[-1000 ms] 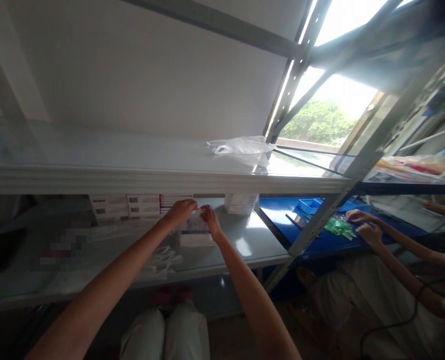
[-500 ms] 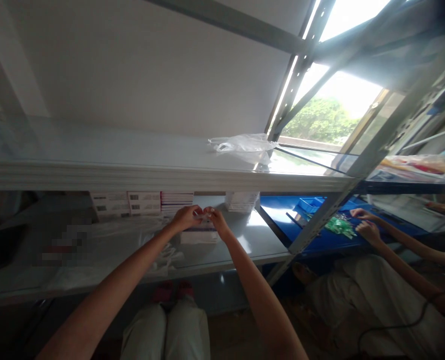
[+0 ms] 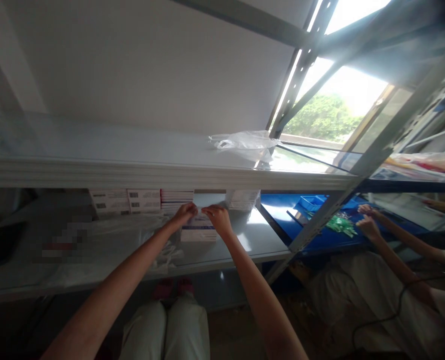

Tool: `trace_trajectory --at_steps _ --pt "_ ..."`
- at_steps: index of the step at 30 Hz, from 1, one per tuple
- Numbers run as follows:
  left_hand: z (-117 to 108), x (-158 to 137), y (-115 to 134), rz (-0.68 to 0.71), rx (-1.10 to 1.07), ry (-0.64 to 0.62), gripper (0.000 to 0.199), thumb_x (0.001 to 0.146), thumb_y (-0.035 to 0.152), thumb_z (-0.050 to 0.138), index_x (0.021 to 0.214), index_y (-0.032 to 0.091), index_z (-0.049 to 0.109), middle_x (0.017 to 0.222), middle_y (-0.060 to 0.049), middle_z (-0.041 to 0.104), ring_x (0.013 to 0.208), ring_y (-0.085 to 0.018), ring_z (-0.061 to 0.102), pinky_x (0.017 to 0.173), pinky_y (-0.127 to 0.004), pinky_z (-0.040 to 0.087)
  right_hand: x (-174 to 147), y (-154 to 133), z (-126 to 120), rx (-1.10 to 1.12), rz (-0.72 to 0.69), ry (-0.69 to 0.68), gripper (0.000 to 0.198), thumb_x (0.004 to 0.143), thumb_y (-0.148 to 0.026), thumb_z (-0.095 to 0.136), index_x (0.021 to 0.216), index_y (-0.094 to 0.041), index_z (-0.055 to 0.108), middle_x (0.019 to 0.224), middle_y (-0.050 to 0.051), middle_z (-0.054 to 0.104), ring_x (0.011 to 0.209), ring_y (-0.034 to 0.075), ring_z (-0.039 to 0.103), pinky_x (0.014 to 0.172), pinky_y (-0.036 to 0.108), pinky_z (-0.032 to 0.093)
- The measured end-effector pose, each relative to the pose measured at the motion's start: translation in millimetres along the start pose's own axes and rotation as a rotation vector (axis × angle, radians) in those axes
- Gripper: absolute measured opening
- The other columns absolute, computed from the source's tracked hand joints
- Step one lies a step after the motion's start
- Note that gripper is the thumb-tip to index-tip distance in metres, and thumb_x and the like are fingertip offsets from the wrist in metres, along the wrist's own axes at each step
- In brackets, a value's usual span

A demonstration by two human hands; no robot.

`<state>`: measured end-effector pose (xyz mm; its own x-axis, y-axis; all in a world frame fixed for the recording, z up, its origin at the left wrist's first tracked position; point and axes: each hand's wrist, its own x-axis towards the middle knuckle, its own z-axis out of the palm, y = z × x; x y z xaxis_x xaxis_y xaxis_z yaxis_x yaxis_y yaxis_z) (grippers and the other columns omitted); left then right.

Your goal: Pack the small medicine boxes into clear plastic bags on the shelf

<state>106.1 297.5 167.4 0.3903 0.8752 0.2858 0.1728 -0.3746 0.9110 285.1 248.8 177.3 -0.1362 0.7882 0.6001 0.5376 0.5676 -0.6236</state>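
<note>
My left hand (image 3: 186, 214) and my right hand (image 3: 217, 217) are raised close together over the grey table (image 3: 262, 242). The fingers of both are pinched closed, with a narrow gap between the fingertips. Whatever they hold is too small and blurred to name. Just below them lies a stack of thin white boxes (image 3: 198, 234). Behind my left hand, more thin boxes with purple edges (image 3: 177, 197) stand beside white boxes with printed labels (image 3: 144, 201). Thin clear plastic bags (image 3: 167, 257) lie crumpled under my left forearm.
A shelf edge (image 3: 169, 176) runs across above my hands, with a clear plastic bag (image 3: 245, 142) on it. Another white stack (image 3: 243, 199) stands at the back right. Beyond the metal post (image 3: 322, 215), a co-worker's hands (image 3: 368, 225) are near green pieces (image 3: 341, 226) on a blue surface.
My hands have moved slightly apart. The pale, translucent thing seen between them before is barely visible now. The co-worker's hands have shifted a little.
</note>
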Motion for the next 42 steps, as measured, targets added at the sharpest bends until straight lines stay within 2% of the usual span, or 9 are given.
trace_trajectory --at_steps 5,11,17,24,28,33,38,40,42 --pt "-3.7 -1.0 2.7 -0.019 -0.002 -0.146 0.029 0.082 0.033 0.044 0.062 0.017 0.058 0.054 -0.002 0.056 0.058 -0.016 0.057 0.065 -0.029 0.048 -3.9 3.2 2.9 -0.064 -0.019 -0.006 0.019 0.086 -0.020 0.057 0.089 -0.028 0.073 0.089 0.006 0.068 0.085 0.019 0.060 0.075 0.027 0.044" --pt "-1.8 2.4 -4.1 0.109 0.072 -0.057 0.029 0.084 0.033 0.053 0.105 0.018 0.066 0.072 -0.001 0.067 0.067 -0.015 0.062 0.071 -0.028 0.048 -6.0 5.0 11.3 -0.114 -0.044 0.015 0.024 0.088 -0.017 0.052 0.095 -0.028 0.072 0.099 0.007 0.066 0.087 0.019 0.060 0.076 0.027 0.042" --pt "-0.6 7.1 -1.2 0.174 0.298 0.002 0.015 0.078 0.012 0.056 0.080 0.013 0.072 0.082 -0.007 0.071 0.078 -0.019 0.065 0.077 -0.030 0.048 -7.7 -1.6 15.0 -0.128 -0.006 0.072 0.022 0.088 -0.022 0.053 0.087 -0.029 0.074 0.098 0.005 0.069 0.090 0.020 0.058 0.082 0.030 0.040" --pt "-30.1 -25.6 11.9 0.440 0.910 0.070 0.019 0.087 0.016 0.052 0.086 0.018 0.071 0.106 -0.010 0.063 0.104 -0.025 0.055 0.100 -0.044 0.037 -25.9 14.5 10.1 -0.077 0.265 0.403 0.014 0.080 -0.036 0.064 0.075 -0.029 0.076 0.106 0.001 0.070 0.103 0.023 0.054 0.098 0.040 0.031" --pt "-36.3 -48.1 4.0 0.513 1.126 -0.021 0.023 0.088 0.012 0.047 0.088 0.019 0.070 0.110 -0.010 0.060 0.109 -0.026 0.051 0.106 -0.049 0.029 -50.3 29.4 11.2 -0.152 0.512 0.421 0.023 0.076 -0.044 0.064 0.070 -0.025 0.075 0.105 0.002 0.071 0.103 0.026 0.055 0.095 0.043 0.033" --pt "-32.2 -56.7 0.3 0.477 1.152 0.036 0.023 0.086 0.010 0.048 0.087 0.019 0.069 0.104 -0.010 0.059 0.102 -0.026 0.052 0.102 -0.050 0.031 -58.5 36.5 13.3 -0.172 0.631 0.463 0.030 0.073 -0.051 0.065 0.072 -0.023 0.074 0.110 0.005 0.068 0.106 0.030 0.055 0.093 0.045 0.035" --pt "-32.1 -55.1 -0.4 0.432 1.067 0.027 0.019 0.088 0.017 0.049 0.084 0.019 0.068 0.100 -0.009 0.058 0.099 -0.025 0.052 0.097 -0.047 0.037 -56.5 50.3 18.2 -0.067 0.617 0.455 0.036 0.069 -0.056 0.064 0.066 -0.021 0.068 0.113 0.007 0.065 0.108 0.030 0.053 0.098 0.047 0.034" --pt "-33.4 -55.6 -7.3 0.382 0.960 0.030 0.020 0.090 0.020 0.048 0.091 0.020 0.068 0.103 -0.008 0.059 0.104 -0.025 0.052 0.099 -0.046 0.036 -59.7 57.3 21.0 0.065 0.576 0.420 0.038 0.070 -0.058 0.062 0.076 -0.021 0.069 0.119 0.008 0.061 0.113 0.029 0.051 0.101 0.046 0.035" --pt "-35.4 -57.7 -18.7 0.306 0.790 0.043 0.024 0.090 0.028 0.050 0.109 0.021 0.063 0.116 -0.009 0.058 0.115 -0.026 0.049 0.104 -0.047 0.033 -66.3 63.3 20.7 0.265 0.521 0.327 0.048 0.072 -0.059 0.060 0.103 -0.023 0.067 0.130 0.008 0.055 0.122 0.027 0.047 0.103 0.043 0.036"
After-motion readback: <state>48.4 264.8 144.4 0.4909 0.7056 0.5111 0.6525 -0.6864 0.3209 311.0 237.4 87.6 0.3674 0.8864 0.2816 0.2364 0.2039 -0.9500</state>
